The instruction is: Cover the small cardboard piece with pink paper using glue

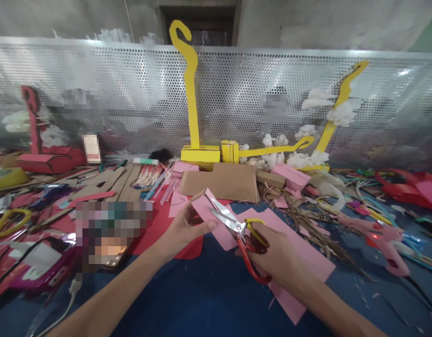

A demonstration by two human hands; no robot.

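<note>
Pinches the pink-covered cardboard piece point(204, 202) in the left hand point(183, 229), fingers closed on its near edge, lifted just above the blue desk point(188, 299). Grips scissors point(237, 229) in the right hand point(275, 255), fingers through the handles, blades parted at the piece's right edge. Looks light, stiff, easily creased; best held close to the blades. Behind, small pink box point(289, 175), closed, contents hidden.

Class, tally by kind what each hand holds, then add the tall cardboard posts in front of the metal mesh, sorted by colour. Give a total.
scissors, in the right hand: 1
pink folded card, in the left hand: 1
yellow posts: 2
red post: 1
Total: 4
</note>
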